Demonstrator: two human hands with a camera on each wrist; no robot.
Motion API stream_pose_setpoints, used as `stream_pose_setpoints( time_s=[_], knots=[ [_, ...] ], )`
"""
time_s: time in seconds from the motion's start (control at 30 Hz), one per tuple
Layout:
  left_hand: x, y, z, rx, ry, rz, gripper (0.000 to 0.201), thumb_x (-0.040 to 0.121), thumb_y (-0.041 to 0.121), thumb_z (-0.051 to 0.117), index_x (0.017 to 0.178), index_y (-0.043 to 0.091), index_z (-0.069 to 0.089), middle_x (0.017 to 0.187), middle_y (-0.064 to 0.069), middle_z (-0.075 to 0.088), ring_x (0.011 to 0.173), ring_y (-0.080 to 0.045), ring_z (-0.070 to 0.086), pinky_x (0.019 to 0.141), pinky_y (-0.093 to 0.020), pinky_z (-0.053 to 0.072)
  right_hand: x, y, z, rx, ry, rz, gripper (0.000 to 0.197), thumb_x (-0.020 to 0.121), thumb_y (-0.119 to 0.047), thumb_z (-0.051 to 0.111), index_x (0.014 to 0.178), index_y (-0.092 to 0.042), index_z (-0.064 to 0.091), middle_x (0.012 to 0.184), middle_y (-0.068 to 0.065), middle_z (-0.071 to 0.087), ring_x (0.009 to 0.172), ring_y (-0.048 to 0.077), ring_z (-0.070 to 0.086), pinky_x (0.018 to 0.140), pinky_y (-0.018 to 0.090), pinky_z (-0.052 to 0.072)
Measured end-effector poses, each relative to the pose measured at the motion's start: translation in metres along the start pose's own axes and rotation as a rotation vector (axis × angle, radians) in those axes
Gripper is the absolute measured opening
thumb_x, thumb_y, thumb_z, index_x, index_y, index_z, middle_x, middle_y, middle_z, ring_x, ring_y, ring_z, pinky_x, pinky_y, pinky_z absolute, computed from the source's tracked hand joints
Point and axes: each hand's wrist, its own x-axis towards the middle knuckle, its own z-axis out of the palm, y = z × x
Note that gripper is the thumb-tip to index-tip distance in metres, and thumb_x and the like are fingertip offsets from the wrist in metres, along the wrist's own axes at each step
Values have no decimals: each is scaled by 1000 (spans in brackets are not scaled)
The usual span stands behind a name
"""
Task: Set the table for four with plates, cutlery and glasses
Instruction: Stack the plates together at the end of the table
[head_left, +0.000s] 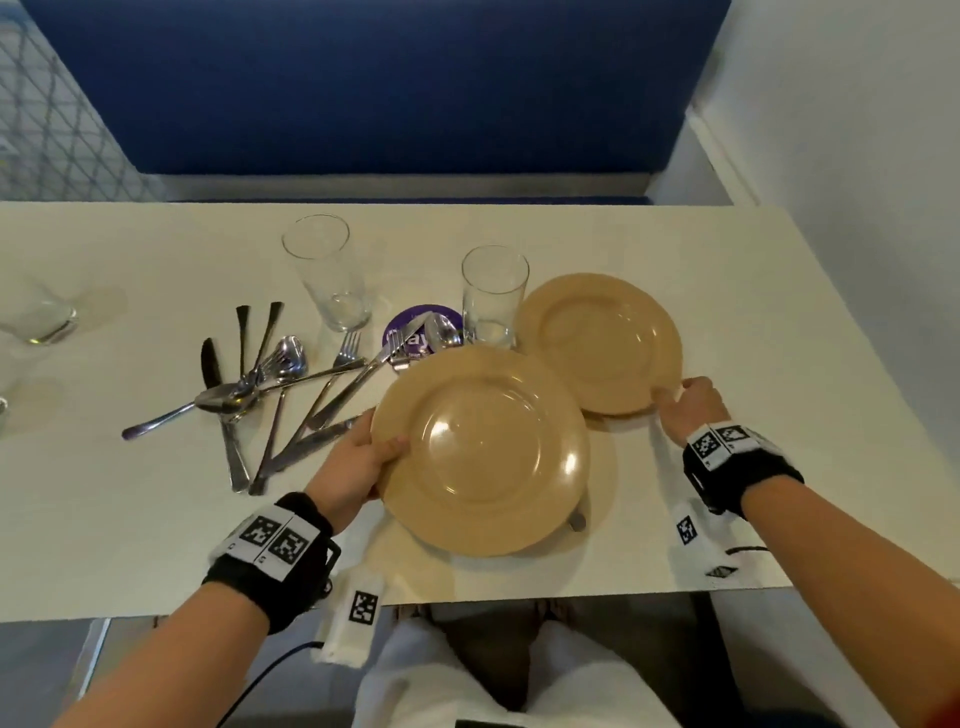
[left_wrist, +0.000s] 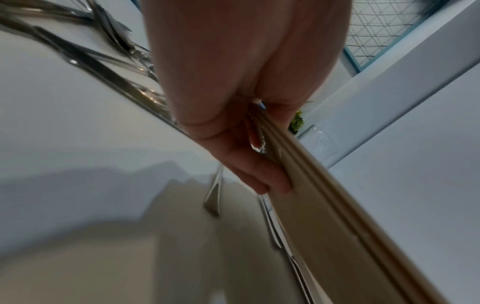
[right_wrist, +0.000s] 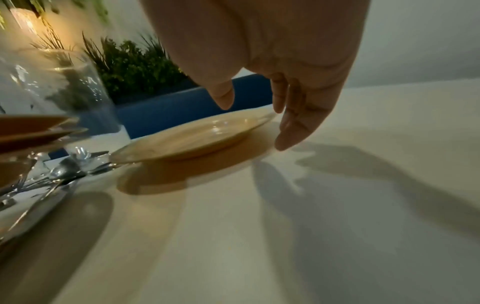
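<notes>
At table's left edge, 9 o'clock: a clear glass (head_left: 39, 317), partly cut off by the frame.
Cutlery pile (head_left: 270, 384): knives, forks and spoons crossed loosely at 10 o'clock on the table, handles fanning toward the near edge.
Tall glasses: one (head_left: 324, 270) at 11 o'clock, another (head_left: 493, 296) at 12 o'clock, both upright; the second stands just beside a purple round coaster (head_left: 415, 325) that carries a spoon and a knife tip.
Left hand (head_left: 358, 462): grips the left rim of the plate stack (head_left: 480, 449), thumb on top, fingers curled beneath; the wrist view shows more than one beige rim layered in the grip, held off the table at centre.
Under the stack: a cutlery handle end peeks out at its near right side.
Single plate (head_left: 600, 343): lies flat on the table at 2 o'clock, just beside the second glass.
Right hand (head_left: 688, 405): at the plate's near right rim, fingers (right_wrist: 293, 131) loosely extended around the edge, not closed on it.
Surface: cream tabletop (head_left: 753, 322), matte, with soft shadows.
Room: blue padded bench back (head_left: 389, 83) at the far side, white wall right, green plants (right_wrist: 135, 67) behind.
</notes>
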Motion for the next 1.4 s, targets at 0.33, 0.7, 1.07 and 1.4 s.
stream_pose_setpoints(
  time_s=[0.33,0.7,1.07,1.4],
  knots=[
    [-17,-18,68,-26,153,38,24,95,15,51,116,26,49,108,-4,63,92,-24,61,73,-42,52,58,25,-9,427,-197,19,57,74,-20,58,127,-3,42,117,11,58,101,31,59,89,46,52],
    [-6,-21,119,-95,82,35,27,97,18,48,123,22,51,108,-1,63,95,-23,59,67,-35,50,41,64,-112,569,439,-47,36,97,-14,30,132,-13,40,118,10,57,100,23,55,73,20,36],
    [22,-3,187,-79,87,152,17,98,29,48,113,21,50,103,-3,60,89,-21,59,67,-32,51,15,99,-90,381,6,-150,36,96,-12,37,130,-12,47,123,8,56,97,17,51,81,26,39],
    [52,26,262,239,-161,131,49,94,41,51,132,15,32,111,1,55,84,-11,62,56,-25,55,46,119,-111,335,-158,-58,56,96,-23,46,146,-19,21,135,11,50,117,27,52,93,30,41]
  ],
)
